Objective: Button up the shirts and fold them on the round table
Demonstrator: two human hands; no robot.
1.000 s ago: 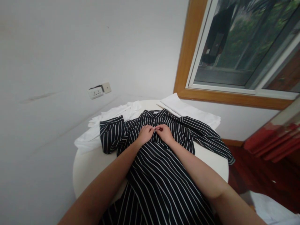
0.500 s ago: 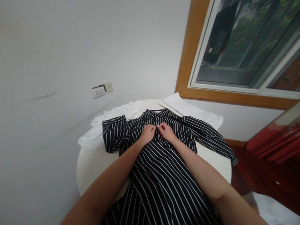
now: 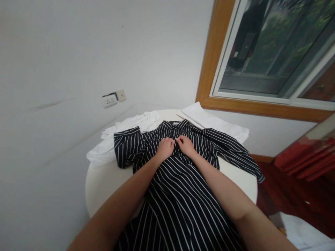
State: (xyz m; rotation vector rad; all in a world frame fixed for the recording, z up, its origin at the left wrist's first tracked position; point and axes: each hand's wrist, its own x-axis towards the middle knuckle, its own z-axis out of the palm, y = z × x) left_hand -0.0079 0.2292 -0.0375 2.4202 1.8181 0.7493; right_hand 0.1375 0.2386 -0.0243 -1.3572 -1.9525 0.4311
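Note:
A black shirt with thin white stripes (image 3: 180,188) lies spread front-up on a round white table (image 3: 104,181), its hem hanging toward me. My left hand (image 3: 164,149) and my right hand (image 3: 185,145) meet at the shirt's front opening just below the collar. Both hands have curled fingers pinching the fabric edges together at a small pale spot, possibly a button. The sleeves (image 3: 127,150) spread to either side.
White garments (image 3: 123,130) lie under and behind the striped shirt, with a folded white piece (image 3: 214,122) at the back right. A wall socket (image 3: 110,100) sits on the white wall. A wood-framed window (image 3: 261,104) is at right; red floor (image 3: 288,195) lies below.
The hands stay pinched at the same place on the shirt front with only small finger movement. The view has shifted slightly.

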